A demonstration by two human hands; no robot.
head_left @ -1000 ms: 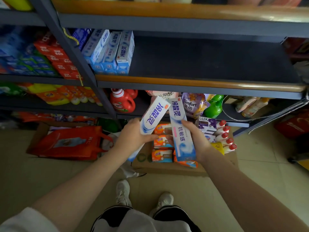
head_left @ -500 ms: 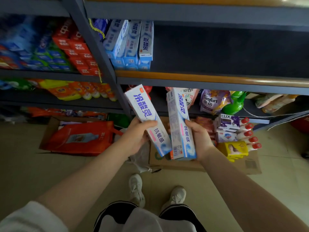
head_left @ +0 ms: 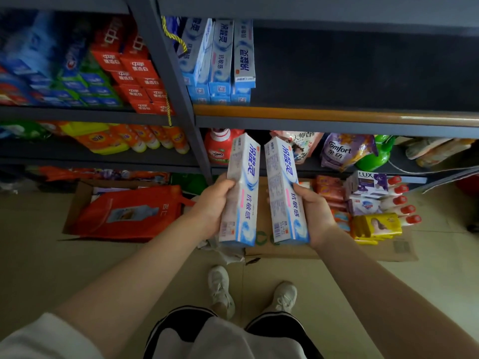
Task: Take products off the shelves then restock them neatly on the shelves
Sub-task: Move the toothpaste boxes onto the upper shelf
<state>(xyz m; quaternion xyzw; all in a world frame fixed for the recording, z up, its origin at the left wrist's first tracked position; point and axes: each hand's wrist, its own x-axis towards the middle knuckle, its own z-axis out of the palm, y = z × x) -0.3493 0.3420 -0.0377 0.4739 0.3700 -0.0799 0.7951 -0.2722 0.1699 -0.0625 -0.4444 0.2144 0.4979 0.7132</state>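
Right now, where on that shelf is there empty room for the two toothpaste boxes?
The dark shelf is bare from the standing toothpaste boxes rightwards, behind the orange edge strip. The left bay with the red boxes is packed. Left hand and right hand each hold one box.

I see a dark metal shelf [head_left: 337, 117] with an orange front edge; a small stack of blue-and-white toothpaste boxes [head_left: 220, 60] sits at its left end. Left of the upright, red boxes [head_left: 134, 79] and blue boxes [head_left: 39, 81] fill the neighbouring shelf. One level down stand a red detergent bottle [head_left: 216, 149], a purple Comfort pouch [head_left: 342, 151] and a green bottle [head_left: 373, 154]. On the tiled floor [head_left: 39, 268] lies flattened cardboard [head_left: 337, 252] bearing soap packs [head_left: 368, 185] and a red bag [head_left: 129, 213].
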